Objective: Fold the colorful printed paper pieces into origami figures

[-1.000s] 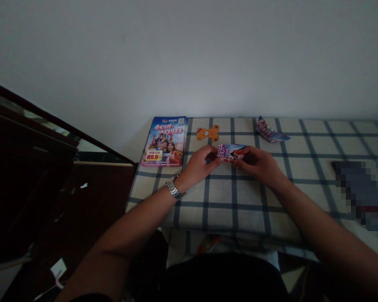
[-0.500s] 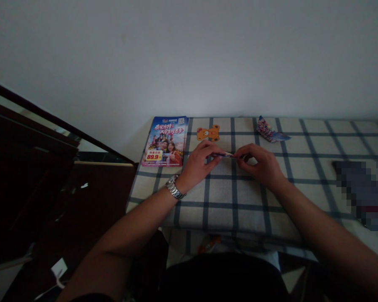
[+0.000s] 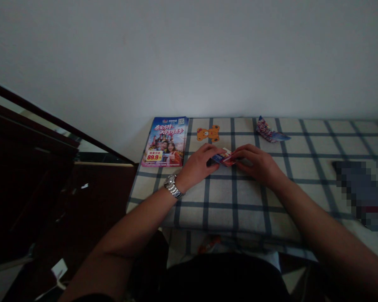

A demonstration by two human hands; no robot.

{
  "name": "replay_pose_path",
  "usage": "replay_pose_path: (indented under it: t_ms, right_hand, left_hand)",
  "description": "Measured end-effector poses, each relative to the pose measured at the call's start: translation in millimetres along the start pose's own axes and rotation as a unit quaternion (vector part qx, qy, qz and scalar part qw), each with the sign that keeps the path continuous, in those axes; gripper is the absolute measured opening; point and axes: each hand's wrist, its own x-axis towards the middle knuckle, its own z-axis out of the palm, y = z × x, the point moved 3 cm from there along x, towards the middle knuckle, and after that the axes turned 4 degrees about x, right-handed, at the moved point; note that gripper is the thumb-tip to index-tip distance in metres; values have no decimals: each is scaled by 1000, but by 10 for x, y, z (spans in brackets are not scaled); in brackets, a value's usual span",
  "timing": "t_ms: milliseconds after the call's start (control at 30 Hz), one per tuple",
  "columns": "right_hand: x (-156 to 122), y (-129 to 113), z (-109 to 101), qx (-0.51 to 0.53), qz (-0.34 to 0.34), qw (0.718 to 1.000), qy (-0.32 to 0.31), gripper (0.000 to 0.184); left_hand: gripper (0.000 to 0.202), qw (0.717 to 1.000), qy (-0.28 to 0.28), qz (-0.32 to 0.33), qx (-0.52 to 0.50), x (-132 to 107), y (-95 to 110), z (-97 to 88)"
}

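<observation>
A small folded piece of printed paper [image 3: 223, 158], red, blue and white, sits low over the checked tablecloth [image 3: 233, 197] between my two hands. My left hand [image 3: 198, 164], with a metal watch at the wrist, pinches its left end with curled fingers. My right hand [image 3: 255, 162] pinches its right end, thumb and fingers closed on the fold. Most of the paper is hidden by my fingers.
A colourful leaflet [image 3: 165, 141] lies at the table's far left corner. An orange bear-shaped cutout [image 3: 208, 133] sits behind my hands. Another folded paper shape [image 3: 269, 131] lies at the back right. A blurred dark object [image 3: 362, 191] is at the right. Dark wooden furniture [image 3: 34, 180] stands left.
The paper was held up showing its printed face, then turned edge-on and flattened; now it lies folded smaller, low to the cloth. Both hands stayed in place, fingers working it.
</observation>
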Motion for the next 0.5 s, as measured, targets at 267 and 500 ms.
replay_pose_path:
  t_ms: [267, 500]
  right_hand:
    - [-9, 53, 4, -5, 5, 1000, -17, 20]
    - [-27, 89, 13, -5, -3, 1000, -25, 20]
  left_hand:
    - [40, 997, -39, 48, 52, -29, 9, 19]
    - [37, 992, -63, 66, 90, -39, 0, 14]
